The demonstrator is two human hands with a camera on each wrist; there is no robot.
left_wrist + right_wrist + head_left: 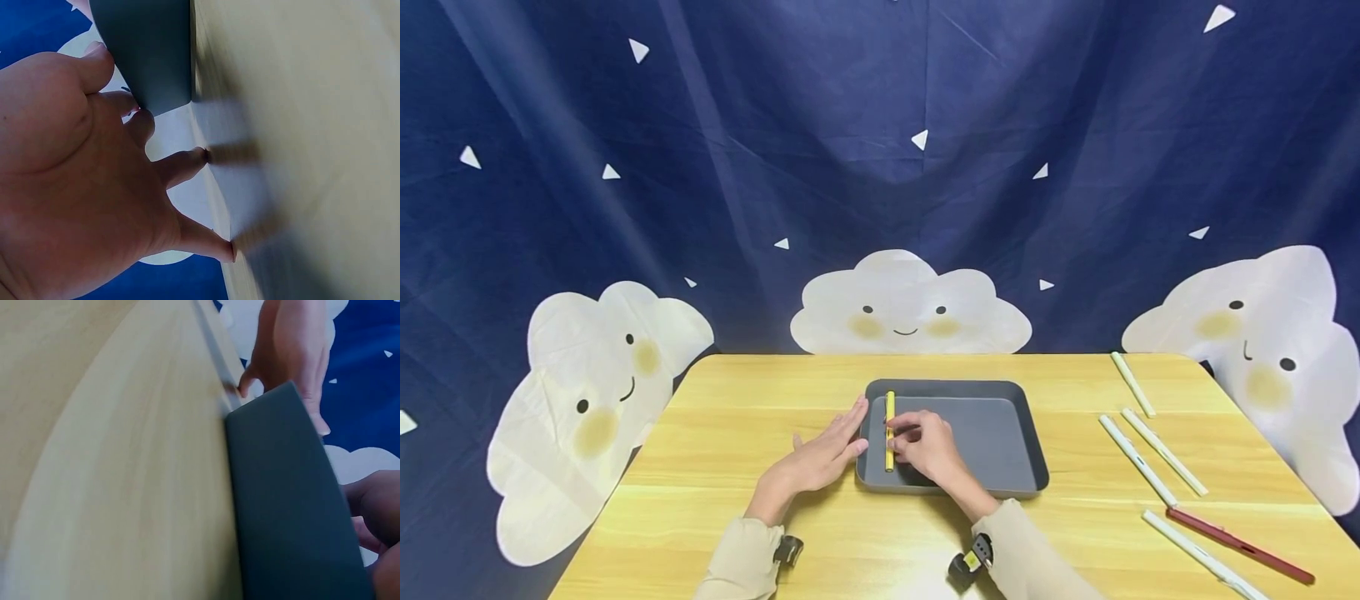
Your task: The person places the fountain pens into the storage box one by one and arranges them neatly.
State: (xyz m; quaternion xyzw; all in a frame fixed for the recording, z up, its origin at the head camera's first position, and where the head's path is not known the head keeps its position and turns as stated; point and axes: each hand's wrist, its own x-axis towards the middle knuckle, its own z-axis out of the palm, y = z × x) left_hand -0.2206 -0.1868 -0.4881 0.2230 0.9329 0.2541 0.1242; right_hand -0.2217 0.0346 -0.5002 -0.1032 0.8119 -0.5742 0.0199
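A yellow pen (890, 406) lies lengthwise along the left side inside a shallow dark grey tray (1036, 454). My right hand (931, 450) reaches over the tray and pinches this pen between thumb and fingers. At the tray's left wall is my left hand (815, 463), its fingers extended and its thumb and fingertips against the rim. The left wrist view shows that hand (87, 181) with spread fingers beside the tray's outer wall (150, 56). In the right wrist view the tray wall (290, 500) hides the pen and part of the right hand (382, 509).
Right of the tray, several pale pens (1138, 460) lie slanted on the wooden table (752, 383). A dark red pen (1240, 546) lies among them, near the right front. A blue curtain (865, 108) with cloud prints hangs behind the table's far edge.
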